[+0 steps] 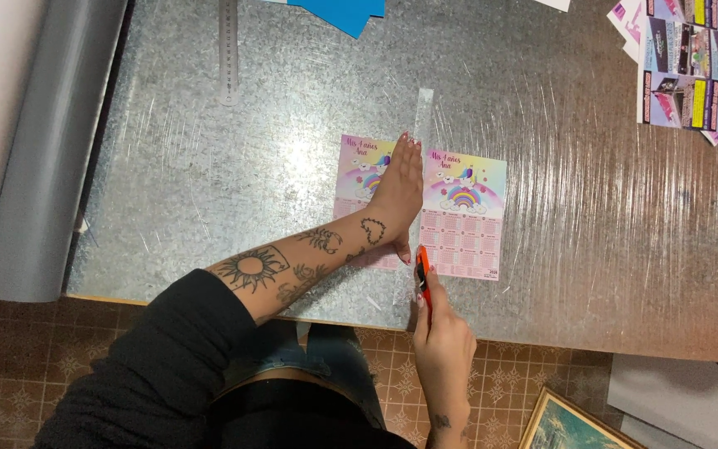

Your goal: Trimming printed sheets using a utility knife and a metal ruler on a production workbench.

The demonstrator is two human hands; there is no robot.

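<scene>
Pressing flat on a clear ruler (418,175), the left hand (398,187) lies with its fingers stretched out straight and together, palm down, gripping nothing; it simply weighs the ruler onto a printed sheet (425,208) of two pastel rainbow calendar cards. The ruler runs from near the front edge of the metal-topped desk (592,216) toward its far edge, along the seam between the two cards. The sheet sits near the middle of the front edge, a little back from it. The right hand (440,337) is curled closed around an orange utility knife (423,278), whose tip meets the sheet at its near edge, just beside the ruler. That hand hangs partly past the front edge of the desk. A steel ruler (228,50) lies well apart near the far edge, toward the left. Blue paper (338,10) pokes in at the far edge. A spread of printed cards (695,66) covers the far right corner. A grey roll (51,141) lies along the left edge.
</scene>
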